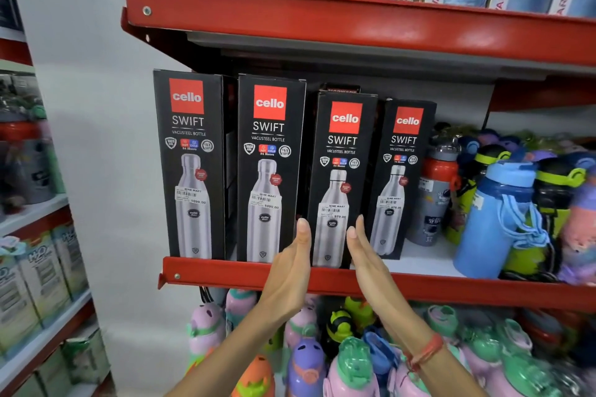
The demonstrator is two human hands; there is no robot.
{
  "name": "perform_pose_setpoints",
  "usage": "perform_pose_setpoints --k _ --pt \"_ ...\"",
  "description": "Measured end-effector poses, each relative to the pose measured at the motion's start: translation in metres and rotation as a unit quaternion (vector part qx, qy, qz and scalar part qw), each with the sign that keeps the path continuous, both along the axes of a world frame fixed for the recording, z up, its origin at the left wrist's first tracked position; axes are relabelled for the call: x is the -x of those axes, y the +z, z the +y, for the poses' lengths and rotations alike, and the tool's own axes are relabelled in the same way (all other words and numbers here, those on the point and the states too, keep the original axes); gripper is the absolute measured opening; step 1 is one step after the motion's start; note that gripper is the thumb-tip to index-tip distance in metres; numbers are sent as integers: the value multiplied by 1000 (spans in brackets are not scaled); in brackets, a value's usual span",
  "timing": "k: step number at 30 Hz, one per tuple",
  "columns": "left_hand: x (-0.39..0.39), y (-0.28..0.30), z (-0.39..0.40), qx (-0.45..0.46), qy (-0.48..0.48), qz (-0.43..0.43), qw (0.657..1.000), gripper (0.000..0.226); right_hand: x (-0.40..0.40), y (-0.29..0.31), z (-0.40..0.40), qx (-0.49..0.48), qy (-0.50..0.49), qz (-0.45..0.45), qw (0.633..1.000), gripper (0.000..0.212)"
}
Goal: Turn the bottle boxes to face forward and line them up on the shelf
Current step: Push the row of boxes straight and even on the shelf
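Several black "cello SWIFT" bottle boxes stand upright on the red shelf (225,274), all showing their printed fronts. From the left: first box (190,164), second box (269,167), third box (340,180), and a smaller fourth box (398,177) set further back. My left hand (292,267) is flat with fingers straight, just left of the third box's lower edge. My right hand (362,255) is flat too, at that box's lower right edge. Both palms face the box, and neither grips it.
Loose bottles crowd the shelf's right side, including a blue bottle (493,219) and a red-capped grey bottle (433,196). Above hangs another red shelf (322,19) with upright boxes. Children's bottles (322,358) fill the level below. Another shelving unit (38,235) stands at left.
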State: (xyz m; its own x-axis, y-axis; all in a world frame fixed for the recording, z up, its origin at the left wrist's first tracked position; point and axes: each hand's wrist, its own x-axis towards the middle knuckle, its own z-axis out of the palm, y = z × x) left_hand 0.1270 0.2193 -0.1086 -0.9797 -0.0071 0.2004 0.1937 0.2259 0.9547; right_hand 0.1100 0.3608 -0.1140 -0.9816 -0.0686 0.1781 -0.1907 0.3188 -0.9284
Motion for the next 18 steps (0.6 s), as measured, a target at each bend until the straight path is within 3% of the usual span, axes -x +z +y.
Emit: perform_pose_setpoints --k 5,8,11,15,18 --pt "-6 -2 -1 30 1 27 999 92 -5 0 3 9 5 14 1000 64" --pt "-10 4 12 85 106 143 980 50 -5 5 12 31 -12 44 998 63" --pt "-4 10 33 73 122 253 957 37 5 12 34 63 -92 90 990 59" --pt "8 10 81 53 -87 136 985 52 28 11 64 77 -146 86 983 61" --pt "24 6 110 56 -93 53 993 71 44 8 75 86 -116 63 988 61"
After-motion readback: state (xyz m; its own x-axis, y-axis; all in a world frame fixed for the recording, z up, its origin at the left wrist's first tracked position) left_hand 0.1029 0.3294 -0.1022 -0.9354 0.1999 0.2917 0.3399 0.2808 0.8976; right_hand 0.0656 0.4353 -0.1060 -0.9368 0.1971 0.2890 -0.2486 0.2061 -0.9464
